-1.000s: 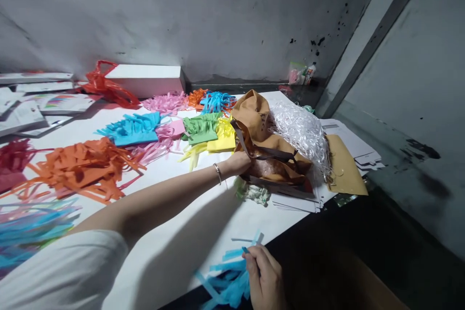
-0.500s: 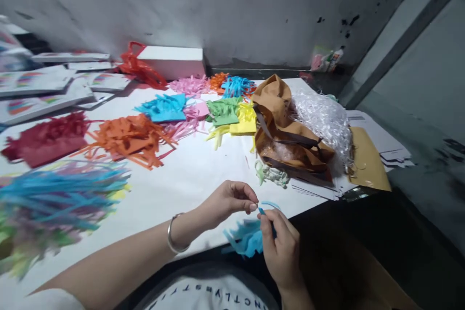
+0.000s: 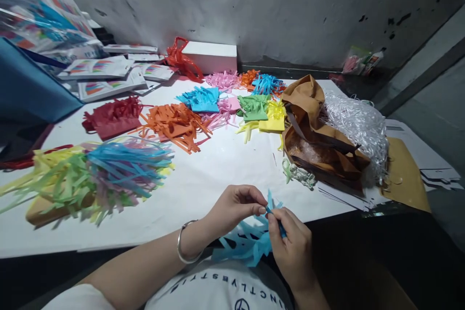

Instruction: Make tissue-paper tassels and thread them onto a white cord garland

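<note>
Close to my body at the table's front edge, a light-blue fringed tissue paper [image 3: 247,243] hangs with its strips loose. My right hand [image 3: 293,247] is closed round its narrow, twisted end, and a few strips stick up above the fingers. With thumb and fingers pinched, my left hand [image 3: 238,208] grips the tip of that twist. The two hands nearly touch. Part of the paper is hidden behind my right hand and the wrists.
On the white table [image 3: 232,169], a multicoloured tissue bundle [image 3: 119,169] lies left. Behind are fringed papers in dark red [image 3: 114,118], orange [image 3: 174,123], blue [image 3: 203,99], green [image 3: 253,106] and yellow [image 3: 272,123]. A brown bag [image 3: 308,140] and white shreds [image 3: 358,123] stand right.
My view has turned left, so the table's things sit further right and a clear plastic bag shows. Both hands stay together at the blue paper, whose strips now spread wider below them.
</note>
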Motion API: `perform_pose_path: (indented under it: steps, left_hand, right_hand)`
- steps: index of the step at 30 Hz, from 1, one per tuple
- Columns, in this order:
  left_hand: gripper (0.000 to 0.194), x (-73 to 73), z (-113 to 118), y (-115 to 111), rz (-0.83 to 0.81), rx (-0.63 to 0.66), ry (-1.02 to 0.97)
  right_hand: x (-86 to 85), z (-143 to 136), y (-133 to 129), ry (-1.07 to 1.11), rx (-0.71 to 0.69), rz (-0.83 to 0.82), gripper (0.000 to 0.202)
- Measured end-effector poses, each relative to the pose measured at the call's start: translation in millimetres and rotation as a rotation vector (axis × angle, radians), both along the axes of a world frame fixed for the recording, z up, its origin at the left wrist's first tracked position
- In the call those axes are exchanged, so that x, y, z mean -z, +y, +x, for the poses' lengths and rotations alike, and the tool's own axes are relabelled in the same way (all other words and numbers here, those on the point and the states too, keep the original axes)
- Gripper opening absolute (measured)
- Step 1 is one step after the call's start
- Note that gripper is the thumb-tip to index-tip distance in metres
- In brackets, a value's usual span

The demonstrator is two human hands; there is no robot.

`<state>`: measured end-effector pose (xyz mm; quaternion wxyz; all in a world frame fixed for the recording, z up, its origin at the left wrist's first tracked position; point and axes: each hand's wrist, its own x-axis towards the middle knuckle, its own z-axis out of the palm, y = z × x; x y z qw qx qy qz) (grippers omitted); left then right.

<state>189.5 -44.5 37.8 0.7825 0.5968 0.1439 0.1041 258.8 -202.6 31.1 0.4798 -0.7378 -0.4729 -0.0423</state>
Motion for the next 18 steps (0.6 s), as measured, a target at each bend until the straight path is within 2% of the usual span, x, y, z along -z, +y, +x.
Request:
perform_pose_path:
  steps: [4, 6, 9, 15, 18]
  left_hand:
    - [0.023, -8.4, -6.3, 2.3, 0.423, 0.026, -0.116]
    - [0.021, -13.0, -8.9, 4.2, 0.545, 0.099, -0.158]
    - [0.022, -18.6, -12.0, 9.1, 0.638, 0.191, -0.155]
    - [0.025, -23.6, -17.9, 18.5, 0.611, 0.231, 0.01]
    - [0.022, -24.2, -20.4, 16.7, 0.724, 0.243, -0.002]
  right_hand:
    - [-4.9, 3.5, -4.5, -0.086, -0.041, -0.102, 0.019]
    - [-7.5, 5.6, -6.0, -0.082, -0.095, -0.146, 0.021]
    - [-8.7, 6.6, -5.4, -0.038, -0.144, -0.159, 0.023]
    - [-5.9, 3.9, -1.5, 0.045, -0.161, -0.112, 0.02]
    - [-4.2, 3.6, -0.5, 0.092, -0.192, -0.149, 0.019]
